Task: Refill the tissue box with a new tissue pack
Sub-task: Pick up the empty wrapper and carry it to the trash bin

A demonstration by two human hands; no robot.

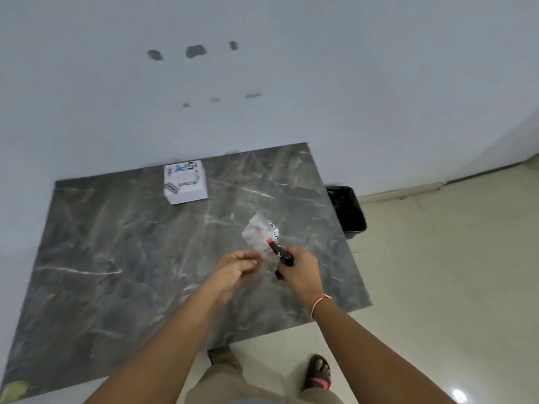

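Observation:
A white tissue box with blue print stands near the far edge of the dark marble table. A crumpled clear plastic wrapper lies right of the table's middle. My right hand grips black-handled scissors whose blades touch the wrapper. My left hand sits just left of the wrapper with its fingers curled at the plastic's near edge; whether it pinches the plastic is unclear. No tissue stack is visible.
A black bin stands on the floor at the table's right edge. A pale wall runs behind the table. Tiled floor lies to the right; my sandalled foot is below the table's near edge.

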